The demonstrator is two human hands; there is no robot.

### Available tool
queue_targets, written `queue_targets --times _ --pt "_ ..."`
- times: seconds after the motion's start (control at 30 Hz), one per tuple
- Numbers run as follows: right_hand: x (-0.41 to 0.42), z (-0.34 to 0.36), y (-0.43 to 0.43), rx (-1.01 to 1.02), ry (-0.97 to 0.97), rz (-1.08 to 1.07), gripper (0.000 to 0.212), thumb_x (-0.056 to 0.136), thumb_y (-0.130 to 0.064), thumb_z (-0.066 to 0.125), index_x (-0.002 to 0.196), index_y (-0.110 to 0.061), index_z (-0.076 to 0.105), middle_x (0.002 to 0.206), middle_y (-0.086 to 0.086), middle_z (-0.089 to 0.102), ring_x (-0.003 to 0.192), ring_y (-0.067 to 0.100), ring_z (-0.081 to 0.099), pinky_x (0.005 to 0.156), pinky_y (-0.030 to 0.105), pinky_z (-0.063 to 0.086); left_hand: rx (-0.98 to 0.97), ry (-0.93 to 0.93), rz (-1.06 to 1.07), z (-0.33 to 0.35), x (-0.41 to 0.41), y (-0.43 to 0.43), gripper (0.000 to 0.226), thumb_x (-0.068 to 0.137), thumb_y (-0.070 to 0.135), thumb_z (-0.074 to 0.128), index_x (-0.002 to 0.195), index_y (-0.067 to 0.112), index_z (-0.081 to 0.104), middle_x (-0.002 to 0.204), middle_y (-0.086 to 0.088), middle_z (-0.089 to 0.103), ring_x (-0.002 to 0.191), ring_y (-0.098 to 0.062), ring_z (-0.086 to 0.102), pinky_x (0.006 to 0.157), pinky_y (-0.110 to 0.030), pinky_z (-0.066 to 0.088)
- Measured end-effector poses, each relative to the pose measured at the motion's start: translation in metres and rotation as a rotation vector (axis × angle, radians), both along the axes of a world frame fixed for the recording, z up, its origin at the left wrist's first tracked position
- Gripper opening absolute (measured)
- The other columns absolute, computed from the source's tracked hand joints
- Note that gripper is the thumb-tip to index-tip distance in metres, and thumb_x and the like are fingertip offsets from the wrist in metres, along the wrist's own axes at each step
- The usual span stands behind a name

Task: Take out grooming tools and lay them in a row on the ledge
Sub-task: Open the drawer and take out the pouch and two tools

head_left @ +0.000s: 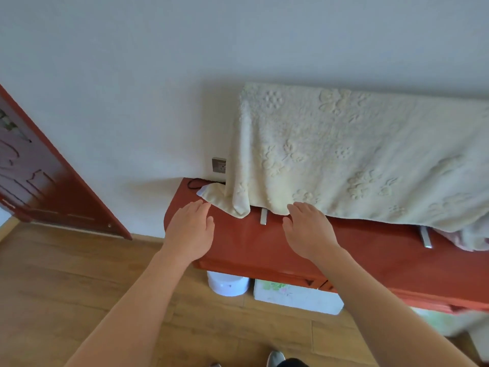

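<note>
Hands flat, fingers spread, empty: left hand (191,229), right hand (309,230) over red ledge (248,245) beside blanket (344,154) hem.

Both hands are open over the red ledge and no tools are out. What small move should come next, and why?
Probably lift the cream blanket edge: the left hand and right hand hover empty beside it, and it drapes over the ledge, hiding what lies behind.

The front strip of the red ledge (370,250) is left bare and can be reached from above. Its back is blocked by a draped cream blanket (357,154), whose corner spills onto the left end. Two metal feet (263,216) stand out from under its hem. A cable (194,183) lies at the back-left corner.
</note>
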State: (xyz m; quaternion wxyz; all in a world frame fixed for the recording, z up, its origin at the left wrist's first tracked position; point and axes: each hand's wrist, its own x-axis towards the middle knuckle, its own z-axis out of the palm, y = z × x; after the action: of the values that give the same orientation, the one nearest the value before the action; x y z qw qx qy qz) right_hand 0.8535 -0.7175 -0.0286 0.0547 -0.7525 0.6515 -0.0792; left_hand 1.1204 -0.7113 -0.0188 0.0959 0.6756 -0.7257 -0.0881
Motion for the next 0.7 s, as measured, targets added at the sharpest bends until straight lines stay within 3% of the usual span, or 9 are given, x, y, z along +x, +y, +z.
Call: queue_targets --times 0.17,0.27,0.33,0.43,0.53,0.7 --pt "0.019 -0.004 0.018 0.013 -0.040 -0.151 0.037 0.098 -0.031 0.037 0.122 -0.012 0.057 0.123 0.002 0.059 0.118 0.021 0.049 0.102 0.034 0.037 -0.001 0.033 -0.130 -0.011 0.019 -0.018 0.037 0.101 0.025 0.039 0.132 0.011 0.053 0.130 -0.004 0.059 0.119 -0.023 0.053 0.101 -0.037 0.041" --pt "0.027 -0.011 0.028 0.032 -0.058 -0.205 0.032 0.097 -0.030 0.037 0.113 -0.013 0.059 0.114 0.000 0.060 0.111 0.022 0.051 0.096 0.034 0.040 0.012 0.066 -0.180 -0.020 0.026 -0.027 0.036 0.100 0.026 0.039 0.131 0.014 0.053 0.126 -0.001 0.060 0.115 -0.021 0.055 0.098 -0.036 0.044" --pt "0.031 -0.018 0.034 0.044 -0.054 -0.238 0.026 0.096 -0.030 0.036 0.098 -0.014 0.056 0.100 -0.002 0.057 0.101 0.022 0.052 0.087 0.033 0.039 0.024 0.079 -0.205 -0.025 0.028 -0.029 0.037 0.101 0.026 0.039 0.133 0.013 0.052 0.129 -0.002 0.059 0.118 -0.022 0.054 0.100 -0.037 0.043" --pt "0.034 -0.030 0.044 0.080 -0.031 -0.268 0.023 0.096 -0.030 0.036 0.092 -0.015 0.053 0.095 -0.003 0.055 0.097 0.022 0.052 0.082 0.032 0.036 0.058 0.078 -0.217 -0.035 0.029 -0.028 0.043 0.103 0.026 0.038 0.143 0.012 0.045 0.144 -0.005 0.050 0.133 -0.023 0.045 0.110 -0.036 0.034" --pt "0.035 -0.044 0.049 0.126 -0.048 -0.281 0.028 0.097 -0.029 0.036 0.103 -0.012 0.057 0.105 0.000 0.059 0.103 0.023 0.052 0.085 0.032 0.038 0.109 0.068 -0.212 -0.049 0.029 -0.025 0.048 0.104 0.029 0.035 0.149 0.013 0.038 0.154 -0.005 0.039 0.143 -0.021 0.034 0.116 -0.036 0.027" --pt "0.040 -0.069 0.053 0.229 -0.147 -0.325 0.036 0.099 -0.028 0.036 0.117 -0.007 0.058 0.121 0.004 0.060 0.114 0.025 0.050 0.096 0.035 0.040 0.182 0.121 -0.171 -0.074 0.029 -0.011 0.049 0.104 0.032 0.035 0.150 0.015 0.035 0.155 0.000 0.038 0.144 -0.018 0.033 0.115 -0.034 0.030"
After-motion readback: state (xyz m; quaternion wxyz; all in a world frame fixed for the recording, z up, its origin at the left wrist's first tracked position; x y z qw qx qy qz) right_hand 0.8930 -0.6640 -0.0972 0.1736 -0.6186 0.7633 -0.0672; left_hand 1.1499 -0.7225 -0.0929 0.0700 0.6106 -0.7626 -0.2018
